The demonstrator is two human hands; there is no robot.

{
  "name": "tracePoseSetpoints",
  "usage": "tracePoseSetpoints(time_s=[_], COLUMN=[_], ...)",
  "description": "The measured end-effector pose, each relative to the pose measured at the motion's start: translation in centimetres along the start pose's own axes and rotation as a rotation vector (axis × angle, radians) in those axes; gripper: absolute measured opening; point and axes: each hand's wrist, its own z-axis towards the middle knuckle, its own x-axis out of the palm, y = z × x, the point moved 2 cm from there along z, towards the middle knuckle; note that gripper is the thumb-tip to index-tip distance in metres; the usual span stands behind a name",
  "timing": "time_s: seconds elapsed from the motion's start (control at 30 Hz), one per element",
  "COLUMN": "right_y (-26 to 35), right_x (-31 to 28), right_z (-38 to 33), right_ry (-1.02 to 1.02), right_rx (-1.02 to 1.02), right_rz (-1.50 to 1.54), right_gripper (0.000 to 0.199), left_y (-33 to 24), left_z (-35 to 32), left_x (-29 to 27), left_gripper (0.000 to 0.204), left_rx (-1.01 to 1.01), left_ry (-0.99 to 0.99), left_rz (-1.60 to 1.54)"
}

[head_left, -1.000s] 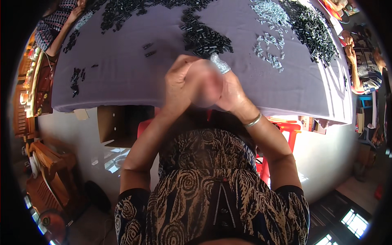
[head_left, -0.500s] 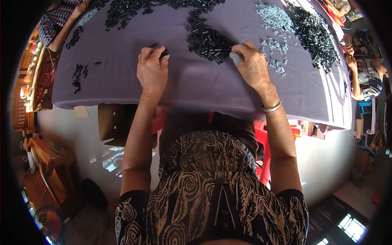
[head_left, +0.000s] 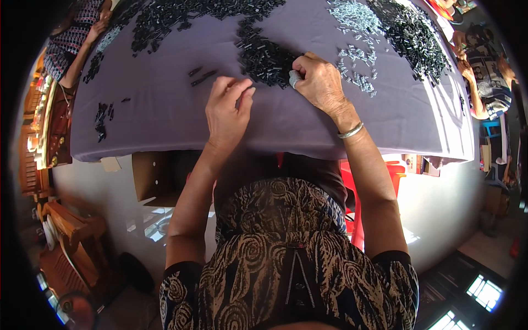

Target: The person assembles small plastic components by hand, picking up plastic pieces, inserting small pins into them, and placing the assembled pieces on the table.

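Observation:
My left hand (head_left: pixel 229 110) is over the cloth just left of the middle pile of small black tube-like parts (head_left: pixel 269 58). Its thumb and forefinger are apart and nothing shows between them. Beyond this hand, a few black parts (head_left: pixel 204 77) lie on the cloth. My right hand (head_left: pixel 322 85) is closed at the right edge of the middle pile, its fingertips turned in and hidden. A pale grey cover (head_left: pixel 295 78) wraps one of its fingers, and a silvery bangle (head_left: pixel 351 130) circles the wrist. What those fingers hold, if anything, cannot be made out.
A purple-grey cloth (head_left: pixel 165 124) covers the table. Pale clear parts (head_left: pixel 357 22) and another black heap (head_left: pixel 412 41) lie at right; more black parts (head_left: pixel 159 25) spread at far left. A small black cluster (head_left: pixel 101 121) sits near left. Other people's hands (head_left: pixel 99 27) show at both sides.
My left hand has moved right and a little nearer, its fingers parting; black parts now lie on the cloth where it was. My right hand stays closed by the pile.

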Motion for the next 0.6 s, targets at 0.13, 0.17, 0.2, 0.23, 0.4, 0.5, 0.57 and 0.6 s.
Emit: tracePoseSetpoints(time_s=[0.13, 0.17, 0.2, 0.23, 0.4, 0.5, 0.57, 0.6], right_y=[0.7, 0.9, 1.3, 1.6, 3.4, 3.4, 3.1, 2.9], right_x=[-0.9, -1.1, -1.5, -2.0, -2.4, -1.9, -2.0, -1.9], right_z=[-0.8, -1.1, -1.4, -1.8, -3.3, -3.8, -4.0, -4.1], right_ry=[0.011, -0.007, -0.009, 0.037, 0.219, 0.274, 0.366, 0.463], right_rx=[-0.011, -0.027, -0.022, 0.017, 0.092, 0.055, 0.169, 0.282], right_rz=[0.156, 0.216, 0.212, 0.323, 0.643, 0.685, 0.819, 0.957], right_gripper=[0.005, 0.006, 0.006, 0.007, 0.010, 0.010, 0.010, 0.009], left_y=[-1.7, -1.9, -2.1, -2.4, -2.6, -2.6, -2.5, -2.3], left_z=[-0.2, -0.2, -0.2, -0.2, -0.8, -1.2, -1.5, -1.6], left_x=[0.2, 0.3, 0.5, 0.8, 1.4, 1.7, 1.8, 1.7], left_gripper=[0.020, 0.020, 0.021, 0.022, 0.021, 0.020, 0.018, 0.018], left_rx=[-0.085, -0.083, -0.083, -0.082, -0.176, -0.220, -0.306, -0.303], left_ry=[0.085, 0.089, 0.105, 0.121, 0.219, 0.272, 0.277, 0.279], left_rz=[-0.147, -0.152, -0.177, -0.207, -0.418, -0.520, -0.631, -0.633])
